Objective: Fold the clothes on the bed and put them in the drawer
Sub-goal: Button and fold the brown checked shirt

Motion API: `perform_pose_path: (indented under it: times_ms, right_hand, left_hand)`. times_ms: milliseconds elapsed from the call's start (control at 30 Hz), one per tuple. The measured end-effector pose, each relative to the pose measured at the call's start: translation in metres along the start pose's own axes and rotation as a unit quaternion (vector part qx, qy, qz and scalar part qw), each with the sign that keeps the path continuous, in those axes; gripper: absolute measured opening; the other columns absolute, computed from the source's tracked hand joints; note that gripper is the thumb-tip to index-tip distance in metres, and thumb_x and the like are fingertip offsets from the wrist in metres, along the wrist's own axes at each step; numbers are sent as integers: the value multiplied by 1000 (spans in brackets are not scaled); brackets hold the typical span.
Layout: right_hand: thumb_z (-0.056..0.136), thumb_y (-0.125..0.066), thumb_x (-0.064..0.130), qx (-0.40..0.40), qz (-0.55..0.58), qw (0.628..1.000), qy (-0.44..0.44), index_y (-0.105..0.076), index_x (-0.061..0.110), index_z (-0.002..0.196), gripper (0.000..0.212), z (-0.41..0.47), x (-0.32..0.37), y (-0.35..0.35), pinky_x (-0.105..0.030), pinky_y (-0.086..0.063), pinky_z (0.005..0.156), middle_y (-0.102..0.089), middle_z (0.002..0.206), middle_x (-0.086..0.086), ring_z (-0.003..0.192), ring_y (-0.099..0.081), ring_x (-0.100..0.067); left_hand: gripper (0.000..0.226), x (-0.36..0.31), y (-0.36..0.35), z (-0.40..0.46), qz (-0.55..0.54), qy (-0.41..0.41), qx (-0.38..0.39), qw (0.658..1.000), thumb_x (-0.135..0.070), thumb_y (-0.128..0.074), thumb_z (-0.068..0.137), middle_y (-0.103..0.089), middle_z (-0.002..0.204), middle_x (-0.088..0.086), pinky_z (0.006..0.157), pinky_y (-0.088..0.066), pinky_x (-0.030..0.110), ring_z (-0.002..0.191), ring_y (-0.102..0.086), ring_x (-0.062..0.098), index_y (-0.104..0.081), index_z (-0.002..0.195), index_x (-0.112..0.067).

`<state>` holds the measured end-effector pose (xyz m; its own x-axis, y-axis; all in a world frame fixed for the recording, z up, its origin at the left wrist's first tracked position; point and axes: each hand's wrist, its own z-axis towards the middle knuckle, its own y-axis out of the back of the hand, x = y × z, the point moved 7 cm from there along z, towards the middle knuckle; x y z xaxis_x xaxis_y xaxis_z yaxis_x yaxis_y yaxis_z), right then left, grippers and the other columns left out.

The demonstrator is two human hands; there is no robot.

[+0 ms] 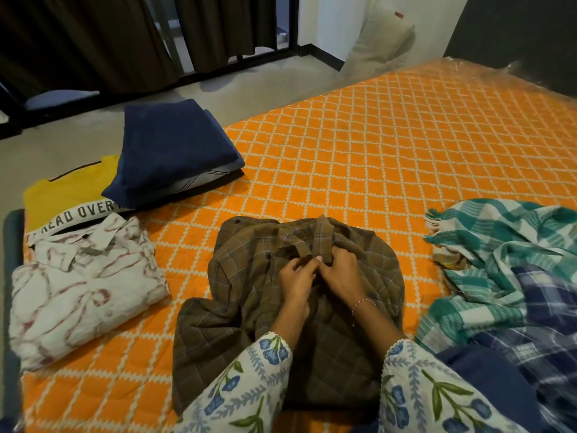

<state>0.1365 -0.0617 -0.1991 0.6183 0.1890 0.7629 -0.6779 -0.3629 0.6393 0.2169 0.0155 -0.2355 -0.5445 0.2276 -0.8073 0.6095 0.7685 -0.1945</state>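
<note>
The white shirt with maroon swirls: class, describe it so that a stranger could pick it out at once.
Start at the orange quilted bed and go to its near left edge. There a folded collared shirt lies flat, just in front of a yellow T-shirt. It alone is white with maroon swirls.

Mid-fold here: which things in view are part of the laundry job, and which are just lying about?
Job: brown plaid shirt pinched by both hands, white patterned shirt, yellow T-shirt, navy folded stack, unfolded checked cloths.
Lying about: pillow, curtains.

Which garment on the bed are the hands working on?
The brown plaid shirt, centre of the bed: left hand and right hand pinch it below the collar. The others lie untouched.
</note>
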Motion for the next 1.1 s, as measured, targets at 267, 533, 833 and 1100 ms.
perform_pose_path:
  times_ms: [267, 533, 833, 1100]
  right_hand:
    - [88, -61, 4, -20, 34, 999, 23, -66, 1, 89, 7, 0, 11, 15, -32, -52, 70, -67, 87, -8, 78, -62, -19]
    - [89, -59, 6, 27, -9, 999, 25, -61, 5, 79, 10, 10, 18, 21, -25, -46, 66, -62, 79, -2, 76, -58, -18]
    - [95, -47, 1, 191, 341, 893, -223, -59, 11, 81, 21, 9, -1, 12, -20, -41, 49, -53, 70, -2, 61, -48, -10]
    - [95, -49, 3, 166, 406, 867, -238, -57, 11, 81, 18, 22, -17, 7, -17, -41, 44, -50, 70, -2, 60, -48, -10]
  left_hand:
    - [10, -10, -7, -1, 22, -14, 25, 999, -5, -58, 91, -66, 81, -1, 54, -48, 11, 75, -63, 6, -66, 97, -4]
    - [17, -41, -11, 8, 246, -201, -7, 948, -8, -60, 89, -69, 79, 10, 68, -48, 29, 74, -63, 19, -71, 80, 1]
    - [26, -40, -24, 3, 151, -137, 133, 970, -7, -44, 99, -53, 73, 1, 62, -43, 16, 69, -50, 8, -51, 75, -13]
    - [21, -81, 4, 1, 344, -350, -33, 871, -26, -59, 92, -57, 58, -3, 51, -40, 25, 54, -53, 11, -62, 75, -14]
